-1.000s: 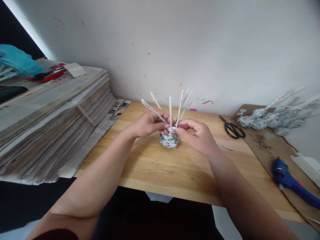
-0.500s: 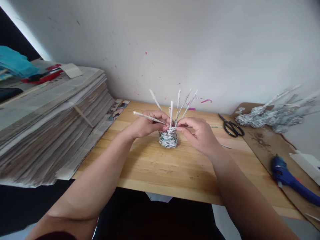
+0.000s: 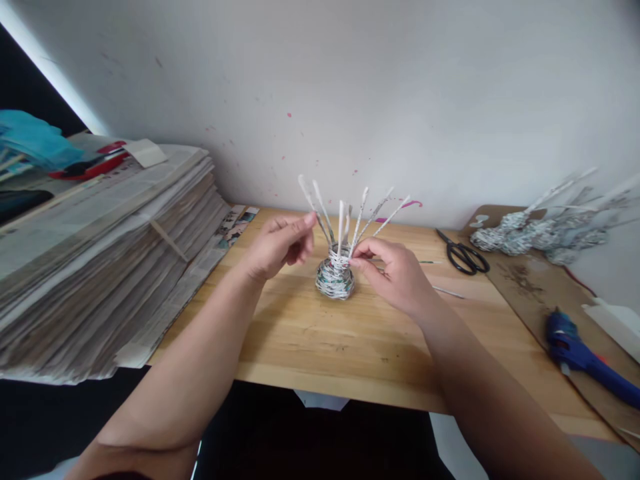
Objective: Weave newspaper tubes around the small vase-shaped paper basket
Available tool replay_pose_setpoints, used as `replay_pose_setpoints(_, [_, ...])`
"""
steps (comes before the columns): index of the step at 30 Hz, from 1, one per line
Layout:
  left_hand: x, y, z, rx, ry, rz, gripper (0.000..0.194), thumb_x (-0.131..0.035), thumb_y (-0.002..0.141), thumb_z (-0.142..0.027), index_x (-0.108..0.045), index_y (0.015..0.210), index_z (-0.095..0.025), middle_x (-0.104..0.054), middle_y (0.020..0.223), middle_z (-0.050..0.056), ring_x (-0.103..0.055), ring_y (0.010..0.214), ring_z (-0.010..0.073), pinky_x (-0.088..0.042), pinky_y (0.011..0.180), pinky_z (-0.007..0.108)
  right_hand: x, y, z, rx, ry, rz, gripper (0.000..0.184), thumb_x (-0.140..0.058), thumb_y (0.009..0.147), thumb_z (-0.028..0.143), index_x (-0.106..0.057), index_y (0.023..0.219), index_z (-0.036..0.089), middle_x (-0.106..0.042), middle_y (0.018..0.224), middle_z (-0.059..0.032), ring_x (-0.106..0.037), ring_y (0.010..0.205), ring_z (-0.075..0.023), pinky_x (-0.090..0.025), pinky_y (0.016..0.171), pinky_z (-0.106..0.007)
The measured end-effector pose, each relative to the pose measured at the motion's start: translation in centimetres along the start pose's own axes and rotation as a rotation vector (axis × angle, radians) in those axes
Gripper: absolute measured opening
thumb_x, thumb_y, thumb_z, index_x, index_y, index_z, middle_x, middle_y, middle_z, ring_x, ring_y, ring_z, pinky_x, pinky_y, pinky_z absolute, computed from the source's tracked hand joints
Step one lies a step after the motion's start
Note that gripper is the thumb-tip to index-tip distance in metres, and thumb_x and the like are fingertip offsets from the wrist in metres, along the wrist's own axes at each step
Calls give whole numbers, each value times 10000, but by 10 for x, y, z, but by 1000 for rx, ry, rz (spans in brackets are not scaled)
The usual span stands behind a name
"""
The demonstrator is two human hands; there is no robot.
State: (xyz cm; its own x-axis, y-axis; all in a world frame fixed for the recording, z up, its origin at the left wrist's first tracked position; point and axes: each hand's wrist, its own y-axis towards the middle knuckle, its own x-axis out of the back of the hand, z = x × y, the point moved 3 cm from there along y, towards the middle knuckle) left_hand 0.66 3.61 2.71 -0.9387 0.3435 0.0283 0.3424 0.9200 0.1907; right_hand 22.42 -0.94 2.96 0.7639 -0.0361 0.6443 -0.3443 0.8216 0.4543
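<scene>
A small round vase (image 3: 335, 280) woven from rolled newspaper strips stands upright on the wooden table, narrowing to a neck. Several paper stakes (image 3: 357, 223) fan upward from its rim. My right hand (image 3: 393, 270) pinches the right side of the neck between thumb and fingertips, at the base of a stake. Left of the vase, my left hand (image 3: 283, 247) is held apart from it, fingers loosely curled, thumb out, nothing in them. Thin paper sticks (image 3: 449, 291) lie on the table beyond my right hand, which partly covers them.
A tall stack of newspapers (image 3: 170, 233) borders the left side, with a red-handled tool (image 3: 90, 167) on top. To the right lie black scissors (image 3: 463, 257), more woven paper pieces (image 3: 530, 233) and a blue glue gun (image 3: 575, 350) on cardboard. A wall rises behind.
My left hand has let go of the vase's rim and moved left and up. The stake it covered now stands upright. My right hand keeps its pinch at the neck.
</scene>
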Motion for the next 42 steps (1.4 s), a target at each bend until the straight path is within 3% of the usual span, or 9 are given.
replay_pose_setpoints(2, [-8,-5,-5,-49,7,56,385,-788,826,-522,-744,877,-142,-766,795,70,-608,519,91,-431,426,189,0,0,0,1,1,-7,102,-655,950,216,-679,851,228,-758,815,4,-682,752,-156,-478,727,-290])
replay_pose_setpoints(4, [-19,-10,-6,-71,84,95,441,-814,814,-366,-726,1182,-140,-792,1088,119,-662,605,99,-517,490,204,-1,0,1,10,5,-14,98,-657,946,214,-678,851,227,-758,808,3,-683,740,-156,-478,715,-289])
replay_pose_setpoints(9, [-33,-15,-6,-200,281,4,639,-800,800,-207,-604,1406,-161,-724,1245,121,-627,597,52,-512,529,187,-2,-1,3,41,-20,-31,97,-671,932,182,-681,842,218,-756,796,3,-681,728,-151,-473,716,-288])
replay_pose_setpoints(19, [-31,-21,-13,-324,624,-96,467,-811,819,-182,-692,1270,-194,-770,902,8,-604,585,72,-474,591,195,-3,-2,7,46,-75,-40,107,-673,931,184,-673,833,228,-766,798,2,-694,730,-162,-478,743,-316])
replay_pose_setpoints(23, [-30,-22,-14,-319,561,-155,298,-673,946,-254,-699,1229,-162,-788,862,43,-600,549,84,-472,557,210,-5,-3,7,36,-99,-41,101,-679,938,206,-677,841,234,-778,816,-6,-707,742,-175,-485,768,-340])
replay_pose_setpoints(27, [-30,-21,-13,-192,286,-40,348,-562,978,-237,-557,1317,-159,-800,970,71,-650,529,89,-485,509,200,-5,-3,7,36,-98,-50,100,-685,933,195,-681,840,232,-787,823,-8,-716,752,-181,-488,779,-348])
replay_pose_setpoints(32, [-39,-23,-13,-174,306,99,340,-651,861,-156,-624,1200,-153,-782,939,55,-689,662,119,-529,607,217,-5,-2,6,34,-104,-61,93,-707,933,212,-692,844,230,-790,820,-9,-721,759,-188,-482,768,-351])
replay_pose_setpoints(36, [-44,-23,-8,-215,524,50,126,-747,854,-223,-730,965,-168,-751,816,20,-612,650,111,-480,622,231,-4,-2,6,38,-120,-47,96,-689,923,176,-709,851,237,-801,844,-10,-723,777,-191,-491,781,-350])
replay_pose_setpoints(42, [-36,-14,5,-197,478,-29,166,-815,818,-295,-735,873,-159,-742,781,27,-628,687,134,-476,630,242,-3,-5,6,127,-156,7,204,-620,953,161,-774,1035,266,-834,995,-20,-756,888,-220,-515,866,-401])
